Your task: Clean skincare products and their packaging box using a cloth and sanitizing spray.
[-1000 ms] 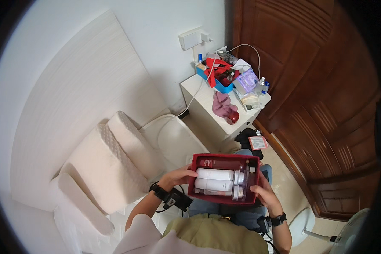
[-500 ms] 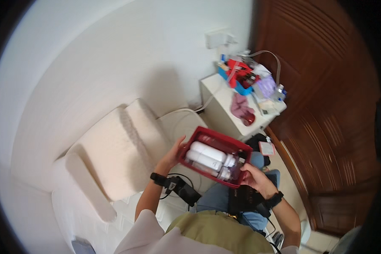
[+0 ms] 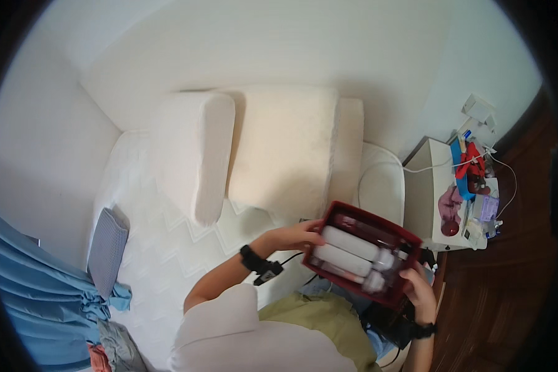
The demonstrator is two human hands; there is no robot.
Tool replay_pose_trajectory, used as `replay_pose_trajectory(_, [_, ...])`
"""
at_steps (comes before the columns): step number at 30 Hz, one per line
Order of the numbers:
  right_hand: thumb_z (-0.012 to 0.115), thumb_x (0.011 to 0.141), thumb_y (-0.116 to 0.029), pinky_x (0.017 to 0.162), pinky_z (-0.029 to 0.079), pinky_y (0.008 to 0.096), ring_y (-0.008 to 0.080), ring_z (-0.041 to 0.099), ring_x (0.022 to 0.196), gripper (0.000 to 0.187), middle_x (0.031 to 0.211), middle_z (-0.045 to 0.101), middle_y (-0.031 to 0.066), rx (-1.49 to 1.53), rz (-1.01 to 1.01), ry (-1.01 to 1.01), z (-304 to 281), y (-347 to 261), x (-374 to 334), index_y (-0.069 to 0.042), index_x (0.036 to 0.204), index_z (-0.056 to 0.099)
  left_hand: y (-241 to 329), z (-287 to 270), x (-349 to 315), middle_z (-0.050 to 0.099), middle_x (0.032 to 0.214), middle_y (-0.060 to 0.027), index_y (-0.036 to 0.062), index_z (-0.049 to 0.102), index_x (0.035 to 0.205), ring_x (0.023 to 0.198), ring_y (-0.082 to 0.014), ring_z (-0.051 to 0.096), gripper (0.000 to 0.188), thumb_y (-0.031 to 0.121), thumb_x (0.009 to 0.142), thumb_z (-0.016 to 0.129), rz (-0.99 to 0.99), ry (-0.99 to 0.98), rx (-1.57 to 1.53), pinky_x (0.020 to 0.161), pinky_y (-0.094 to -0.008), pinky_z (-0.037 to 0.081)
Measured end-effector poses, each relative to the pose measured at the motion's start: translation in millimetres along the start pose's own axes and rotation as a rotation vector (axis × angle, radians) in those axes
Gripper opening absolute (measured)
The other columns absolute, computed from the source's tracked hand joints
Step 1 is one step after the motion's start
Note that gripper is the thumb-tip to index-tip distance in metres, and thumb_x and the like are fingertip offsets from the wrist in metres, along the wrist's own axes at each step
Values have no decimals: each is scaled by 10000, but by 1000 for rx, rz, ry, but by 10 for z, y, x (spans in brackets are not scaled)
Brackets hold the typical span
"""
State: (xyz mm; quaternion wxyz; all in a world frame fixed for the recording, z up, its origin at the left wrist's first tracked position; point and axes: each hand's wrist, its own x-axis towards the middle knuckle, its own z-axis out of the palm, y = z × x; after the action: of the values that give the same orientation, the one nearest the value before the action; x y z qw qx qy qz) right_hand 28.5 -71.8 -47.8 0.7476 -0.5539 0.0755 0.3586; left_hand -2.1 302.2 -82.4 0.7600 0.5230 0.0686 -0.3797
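A dark red rectangular box (image 3: 371, 213), without a lid over it, is held up between my two hands in front of my body. My left hand (image 3: 296, 236) grips its left end, and my right hand (image 3: 420, 289) its right end. Inside lie two white bottles (image 3: 351, 243) side by side, with clear bottles or caps (image 3: 377, 276) at their right end, blurred by motion. The fingers beneath the box are hidden.
Left of the box, cream pillows (image 3: 279, 149) lie on a white mattress (image 3: 161, 273). At the right stands a white bedside table (image 3: 437, 161) with a blue bin (image 3: 460, 170), cloths and a cable. A blue curtain (image 3: 31, 297) and grey cushion (image 3: 107, 251) are at far left.
My view has swung left, bringing more of the bed and the curtain into sight. The box, still in both hands, now appears further right in the picture.
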Motion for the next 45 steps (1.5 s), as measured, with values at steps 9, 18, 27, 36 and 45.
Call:
replay_pose_trajectory(9, [730,865,-290,976,477,418,212,520,1207,721,1356,490,56,-174,534,-409,1312,1093,1037,-149,1453,337,-1717,-1169,-1342,579,1244,-90,58,487,1329,1119,-242,563,566,114,773,574,47,461,-402,981,-397,451])
replay_pose_trajectory(18, [529,1001,-279,936,460,321,181,615,1050,461,1262,607,99,-506,470,-658,1815,1197,1281,-121,1426,443,-2508,-2444,-2762,656,1087,-125,32,593,1124,1008,-319,614,441,165,704,572,189,928,-570,953,-435,486])
replay_pose_trajectory(27, [459,1026,-254,867,492,293,161,648,932,338,1066,684,83,-547,277,-377,690,959,1031,-66,1281,578,-2482,-2544,-2617,645,1070,-72,83,592,1135,984,-259,616,348,280,848,583,282,1196,-519,864,-411,511])
replay_pose_trajectory(36, [483,1009,-221,832,513,306,171,657,901,319,1002,693,92,-600,175,-424,778,943,878,-23,1233,594,-2528,-2241,-2611,568,763,-75,26,615,916,781,-258,574,297,305,817,629,266,1883,-115,743,-420,482])
replay_pose_trajectory(45, [566,941,-127,823,504,360,311,656,902,284,1007,670,170,-1006,-336,-120,601,332,-219,-14,1200,598,-1189,-920,-877,575,1002,-196,-127,386,1191,929,-270,569,629,264,796,680,314,1707,186,800,-435,474])
